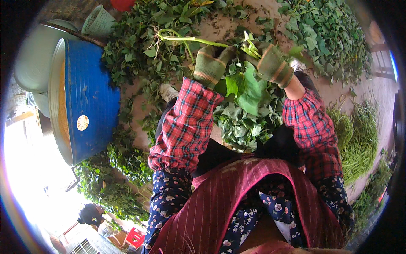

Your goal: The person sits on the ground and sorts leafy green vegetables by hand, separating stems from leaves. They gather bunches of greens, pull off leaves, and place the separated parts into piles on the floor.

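Note:
My left hand [211,65], in a green knitted glove with orange stripes, is closed around a green vine stem [196,40] whose rooty, thin end sticks out to the left. Gloved the same way, my right hand [272,63] grips a small bunch of cut green stalks [250,49] between thumb and fingers. The fingertips of both hands are dark and partly hidden. Beneath them a large bright green leaf [250,92] hangs over a heap of leafy greens [242,127] between my knees. Whether that leaf joins the stem cannot be told.
Leafy vines [136,54] lie along the left. A big blue tub [92,101] stands there, near a green woven basket [99,22]. Another leaf pile [330,38] is at upper right, with stripped green stems [358,136] below. A person [90,214] and a red crate [135,237] are at lower left.

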The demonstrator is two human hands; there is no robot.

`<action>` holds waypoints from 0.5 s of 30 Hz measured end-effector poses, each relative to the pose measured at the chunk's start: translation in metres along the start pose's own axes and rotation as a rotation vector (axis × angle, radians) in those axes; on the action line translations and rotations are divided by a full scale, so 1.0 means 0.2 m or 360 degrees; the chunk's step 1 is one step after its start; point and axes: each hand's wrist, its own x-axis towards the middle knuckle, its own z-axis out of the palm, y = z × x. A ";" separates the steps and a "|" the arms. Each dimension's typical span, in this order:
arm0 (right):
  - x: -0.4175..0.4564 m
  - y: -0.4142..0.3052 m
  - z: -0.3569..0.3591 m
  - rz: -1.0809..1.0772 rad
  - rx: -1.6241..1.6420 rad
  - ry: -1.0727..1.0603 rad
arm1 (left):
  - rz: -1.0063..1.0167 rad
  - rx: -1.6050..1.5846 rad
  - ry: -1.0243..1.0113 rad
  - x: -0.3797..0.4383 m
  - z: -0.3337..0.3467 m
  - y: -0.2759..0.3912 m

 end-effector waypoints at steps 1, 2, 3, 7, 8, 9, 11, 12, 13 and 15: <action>-0.01 0.02 -0.02 -0.0350 -0.0501 -0.0024 | 0.0012 0.0014 -0.0042 0.00 0.00 -0.01; -0.01 0.00 0.00 -0.0034 -0.0164 0.0009 | 0.0025 0.0027 -0.0085 -0.01 0.00 -0.02; -0.01 -0.01 0.01 0.0277 0.0173 0.0044 | 0.0042 0.0043 -0.0125 -0.01 0.00 -0.02; 0.02 -0.10 -0.05 -0.0002 0.0122 0.0208 | 0.0163 0.0225 -0.0229 0.02 -0.04 -0.05; 0.03 -0.09 -0.08 0.0033 0.0346 0.0000 | 0.0027 0.0116 -0.0339 0.00 -0.07 -0.04; 0.03 -0.07 -0.11 0.0071 0.0565 -0.0207 | -0.0110 0.0003 -0.0454 -0.02 -0.08 0.05; 0.04 -0.08 -0.17 0.0678 0.1092 -0.0674 | -0.0410 0.0169 -0.0561 -0.02 -0.10 0.01; 0.04 -0.12 -0.21 0.0763 0.1262 -0.0597 | -0.0495 0.0231 -0.0608 -0.02 -0.11 0.00; 0.03 -0.17 -0.23 0.0847 0.1433 -0.0518 | -0.0496 0.0144 -0.0691 -0.02 -0.13 0.00; 0.02 -0.07 -0.21 0.0720 0.1710 -0.0673 | -0.0282 -0.0449 -0.1033 -0.02 -0.14 0.03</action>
